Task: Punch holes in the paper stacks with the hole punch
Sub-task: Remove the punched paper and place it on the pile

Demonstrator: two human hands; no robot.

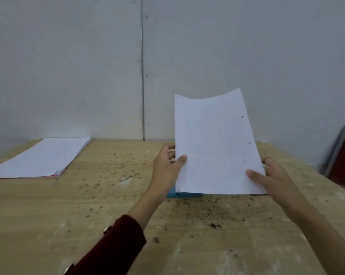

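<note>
Item: thin paper stack (217, 143), light, limp, bowing; two holes along its right edge. We pinch its lower corners, fingers of left hand (167, 165) and right hand (270, 175) closed on it, above the blue hole punch (179, 194).

Two hands hold up a stack of white paper (217, 143) above a wooden table (108, 205). The left hand (167, 165) grips its left edge, thumb on the front. The right hand (270, 175) grips the lower right corner. Two small holes show near the stack's right edge. A bit of something blue (179, 194) peeks out under it. Another paper pile (40, 157) lies flat far to the left. The table has many dark specks.
</note>
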